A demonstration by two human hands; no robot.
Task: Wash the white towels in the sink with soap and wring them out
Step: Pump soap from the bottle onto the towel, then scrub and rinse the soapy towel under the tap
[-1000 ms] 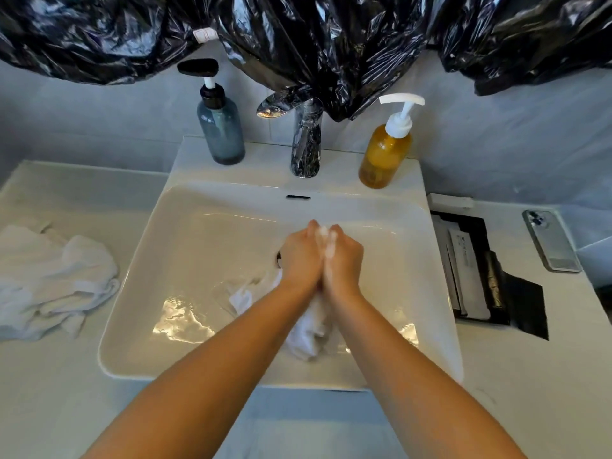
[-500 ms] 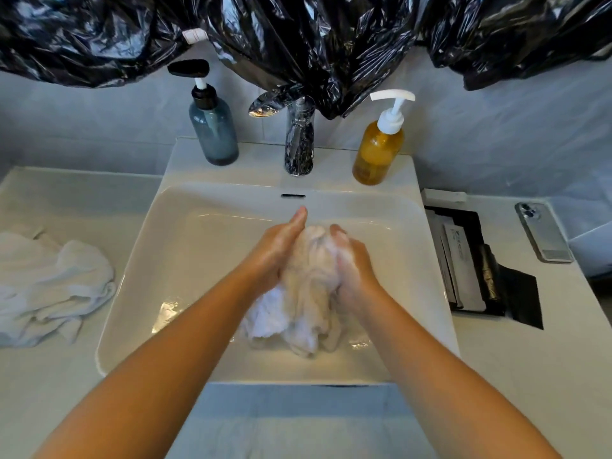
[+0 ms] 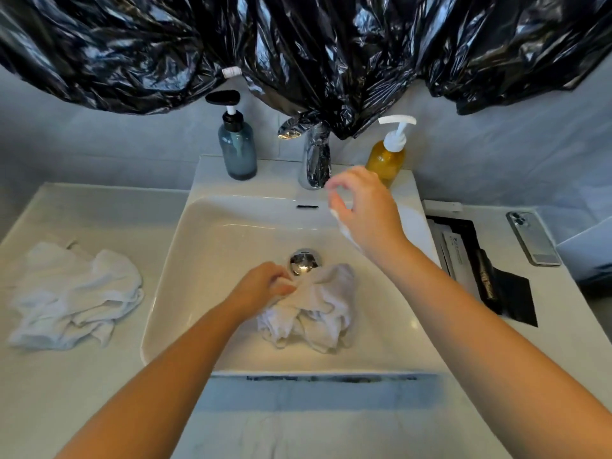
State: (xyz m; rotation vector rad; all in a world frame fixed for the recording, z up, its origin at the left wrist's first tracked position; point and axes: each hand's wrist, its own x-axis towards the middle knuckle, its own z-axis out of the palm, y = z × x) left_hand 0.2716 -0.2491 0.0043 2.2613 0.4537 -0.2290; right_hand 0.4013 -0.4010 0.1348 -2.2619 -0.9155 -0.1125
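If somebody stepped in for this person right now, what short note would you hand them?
Left hand grips the white towel lying in the sink beside the drain.
Right hand, sudsy and holding nothing, is raised near the faucet.
Another heap of white towels waits on the counter, left of the sink.
Done: soaping, apparently.
Left: rinse, wring, then the heap.

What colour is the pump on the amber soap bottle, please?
The pump is white; head view shows it.
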